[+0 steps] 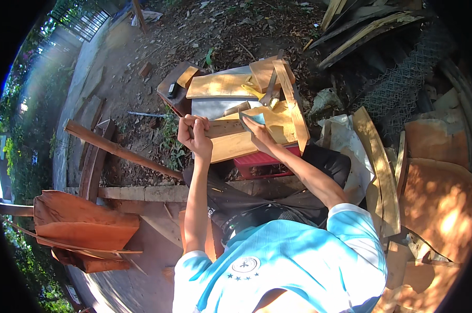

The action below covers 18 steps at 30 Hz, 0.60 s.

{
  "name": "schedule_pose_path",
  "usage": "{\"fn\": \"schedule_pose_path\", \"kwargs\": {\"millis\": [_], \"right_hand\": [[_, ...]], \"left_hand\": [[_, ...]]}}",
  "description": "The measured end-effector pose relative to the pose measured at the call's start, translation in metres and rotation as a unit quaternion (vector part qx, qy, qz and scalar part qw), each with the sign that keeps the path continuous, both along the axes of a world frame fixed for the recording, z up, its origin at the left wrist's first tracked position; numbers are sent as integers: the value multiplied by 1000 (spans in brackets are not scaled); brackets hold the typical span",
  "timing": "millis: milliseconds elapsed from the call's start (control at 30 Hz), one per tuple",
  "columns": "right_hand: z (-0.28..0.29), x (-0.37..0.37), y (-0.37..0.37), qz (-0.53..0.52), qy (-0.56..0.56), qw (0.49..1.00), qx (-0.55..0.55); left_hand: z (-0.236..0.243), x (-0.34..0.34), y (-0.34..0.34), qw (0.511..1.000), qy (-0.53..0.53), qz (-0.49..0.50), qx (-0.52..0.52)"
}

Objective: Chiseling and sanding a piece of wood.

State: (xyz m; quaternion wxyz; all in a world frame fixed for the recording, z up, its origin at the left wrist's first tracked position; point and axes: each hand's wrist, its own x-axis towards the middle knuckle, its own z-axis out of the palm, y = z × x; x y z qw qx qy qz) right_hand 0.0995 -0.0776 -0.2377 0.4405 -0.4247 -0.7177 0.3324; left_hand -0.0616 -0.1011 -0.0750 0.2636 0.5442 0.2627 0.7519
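My left hand [195, 136] is closed around the left end of a short brown wooden piece [225, 128] above the makeshift bench. My right hand [260, 134] grips a folded grey-blue sheet that looks like sandpaper [254, 119], held against the right end of that piece. Beneath both hands lies a pale wooden board [230, 147]. Just beyond the sheet rests a short wooden handle [237, 108]. Farther back are a yellow-handled brush [253, 93] and a dark metal tool [270, 92] whose kind I cannot make out.
Another plank [217, 86] lies across the bench's far side, and a narrow strip [292, 101] runs along its right. A red plastic stool [264, 163] stands underneath. A long pole [121, 148] slants at left. Planks [376, 177] and rusty sheets [436, 201] are at right.
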Motion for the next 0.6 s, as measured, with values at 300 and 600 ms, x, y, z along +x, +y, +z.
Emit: {"fn": "schedule_pose_path", "kwargs": {"millis": [300,600], "right_hand": [[11,6,13,-16,-31,999,-6],[32,-21,11,76,79,978,-179]], "left_hand": [[4,-25,20,988,12,-141,-58],[40,-31,1,933,48,-311,-175]]}}
